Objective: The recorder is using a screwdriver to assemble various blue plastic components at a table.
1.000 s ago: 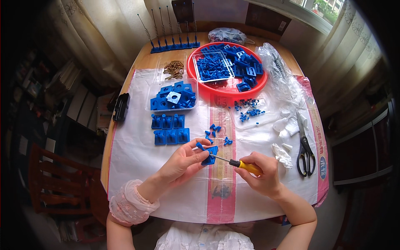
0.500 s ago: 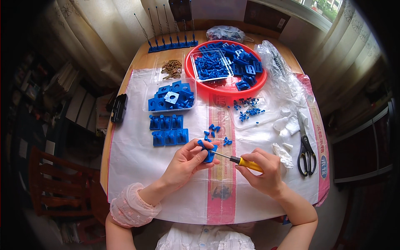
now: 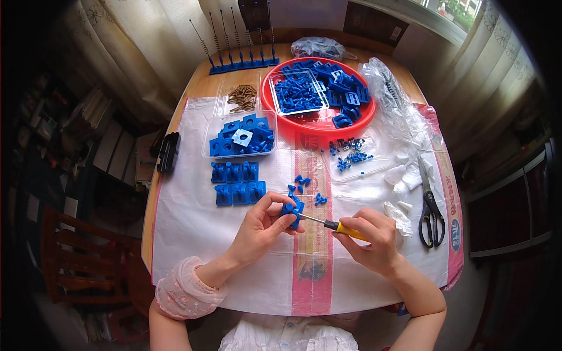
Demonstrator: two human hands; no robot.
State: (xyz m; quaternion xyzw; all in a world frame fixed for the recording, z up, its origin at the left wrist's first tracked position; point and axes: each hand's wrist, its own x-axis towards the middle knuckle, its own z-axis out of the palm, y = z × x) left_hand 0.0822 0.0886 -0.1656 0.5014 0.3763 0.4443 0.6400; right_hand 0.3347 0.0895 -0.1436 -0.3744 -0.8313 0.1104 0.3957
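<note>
My left hand (image 3: 263, 228) is closed around a small blue plastic part (image 3: 293, 213), thumb in front and fingers behind. In my right hand (image 3: 370, 241) is a screwdriver (image 3: 350, 230) with a yellow and black handle. Its metal shaft points left, and the tip meets the right side of the blue part; the exact contact is too small to make out. Just beyond my left fingers lie several loose small blue pieces (image 3: 300, 183) on the white woven sheet (image 3: 246, 281). Two rows of blue plates with upright pieces (image 3: 240, 193) stand to the left.
A clear box of blue square plates (image 3: 243, 146) stands beyond the rows, with brass-coloured screws (image 3: 242, 97) behind it. A red basin (image 3: 293, 127) holds blue parts. At right lie tiny blue and metal bits (image 3: 354, 157), black-handled scissors (image 3: 432, 219) and crumpled plastic (image 3: 386, 88). Spring-topped rods (image 3: 243, 63) stand far left.
The blue part has turned slightly in my left hand, and the left fingers have shifted their hold. My right hand keeps the screwdriver against it, nearly in the same place.
</note>
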